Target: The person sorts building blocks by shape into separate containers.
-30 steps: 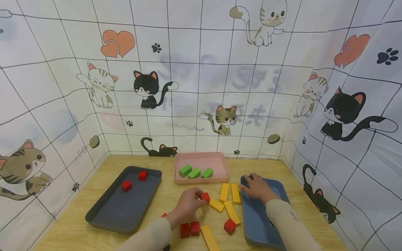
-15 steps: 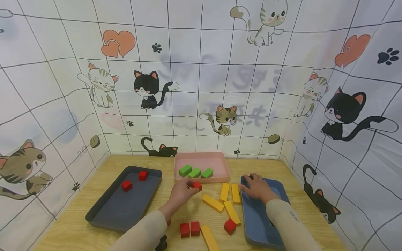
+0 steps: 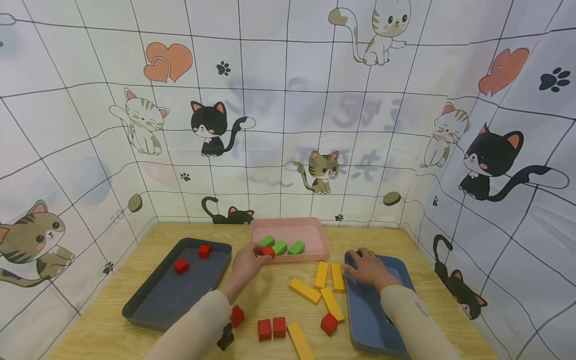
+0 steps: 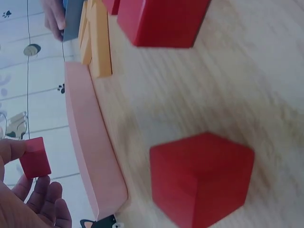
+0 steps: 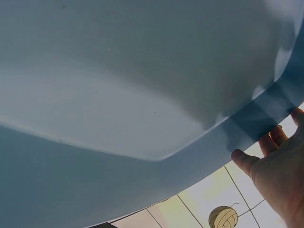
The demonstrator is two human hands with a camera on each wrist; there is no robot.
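Observation:
My left hand (image 3: 245, 266) pinches a red cube (image 3: 268, 252) between thumb and fingers, at the front left rim of the pink tray (image 3: 297, 258) in the head view. The left wrist view shows that hand at lower left with the held cube (image 4: 35, 157) above the table. Several green blocks (image 3: 280, 247) lie inside the pink tray. At the far left corner of the blue tray (image 3: 366, 320), my right hand (image 3: 369, 270) rests on the rim with spread fingers. In the right wrist view, its fingertips (image 5: 240, 156) touch the tray's edge.
A dark grey tray (image 3: 162, 300) at left holds two red cubes (image 3: 181, 266). Several yellow blocks (image 3: 305, 291) lie between the trays. Loose red cubes (image 3: 279, 327) sit nearer the front, one (image 3: 237, 316) beside the left sleeve. A patterned curtain (image 3: 288, 125) stands behind the table.
My left hand has carried the red cube left and away from the yellow blocks to the pink tray's front left. My right hand has stayed on the blue tray.

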